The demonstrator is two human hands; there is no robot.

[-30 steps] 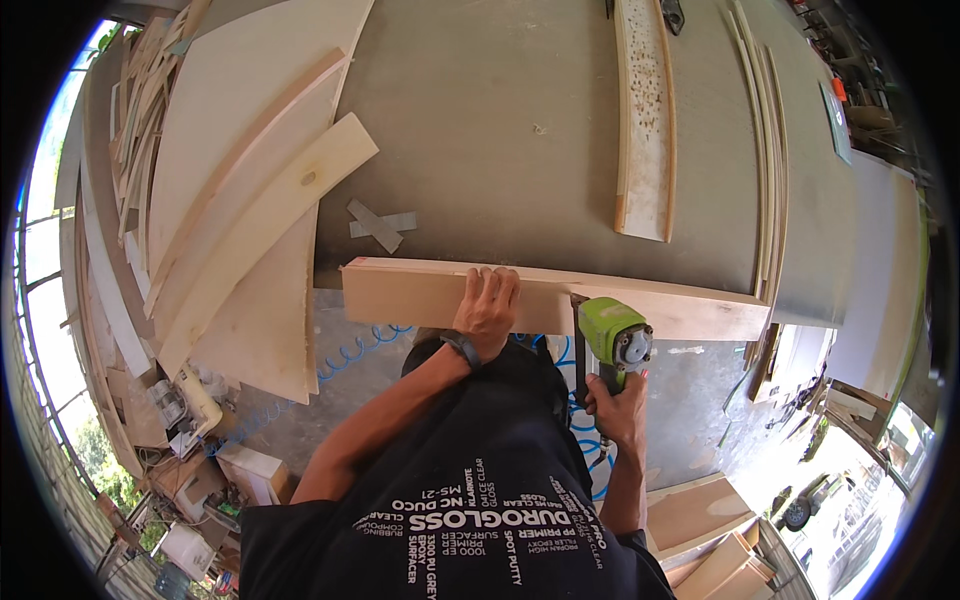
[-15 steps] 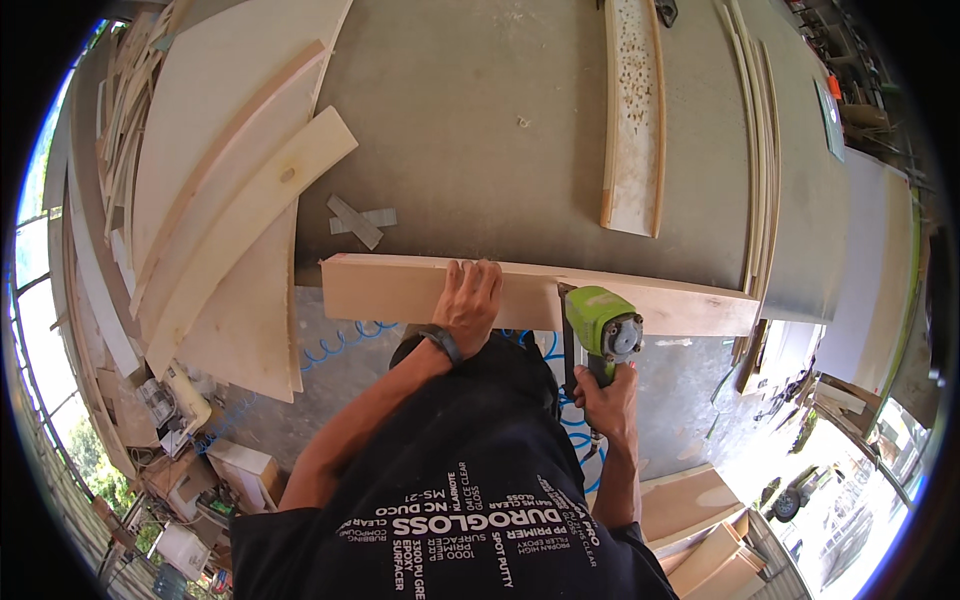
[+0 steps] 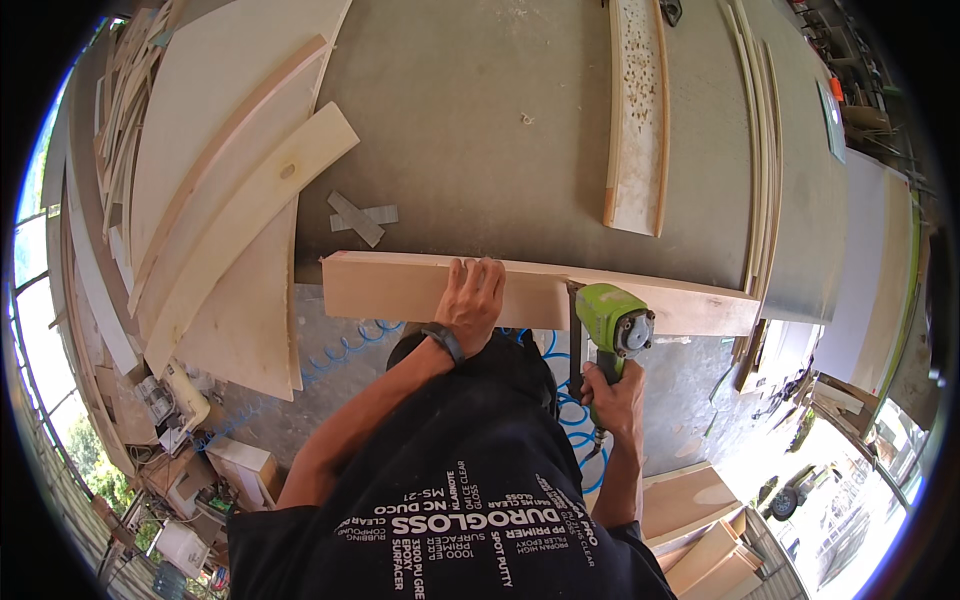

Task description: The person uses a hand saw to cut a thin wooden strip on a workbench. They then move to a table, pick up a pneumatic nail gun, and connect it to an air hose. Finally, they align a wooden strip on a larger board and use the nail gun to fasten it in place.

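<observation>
A long pale wooden board (image 3: 390, 290) lies along the near edge of the table, one broad face turned toward me. My left hand (image 3: 472, 300) grips its upper edge near the middle, fingers bent over the top. In my right hand (image 3: 615, 392) is a green and black air nail gun (image 3: 612, 318), held by its handle. The gun's nose meets the board's upper edge, right of my left hand. From the foot of the handle hangs a blue coiled air hose (image 3: 575, 412). Whether a nail is going in cannot be seen.
Two crossed grey nail strips (image 3: 362, 218) lie on the table (image 3: 470, 130) beyond the board. A shallow wooden tray (image 3: 636, 130) holds many small bits. Thin wooden strips (image 3: 765, 160) run along the right. Plywood sheets and planks (image 3: 260, 190) are piled at the left.
The nail gun and my right hand have shifted slightly to the right along the board's edge. My left hand has barely moved and keeps its hold.
</observation>
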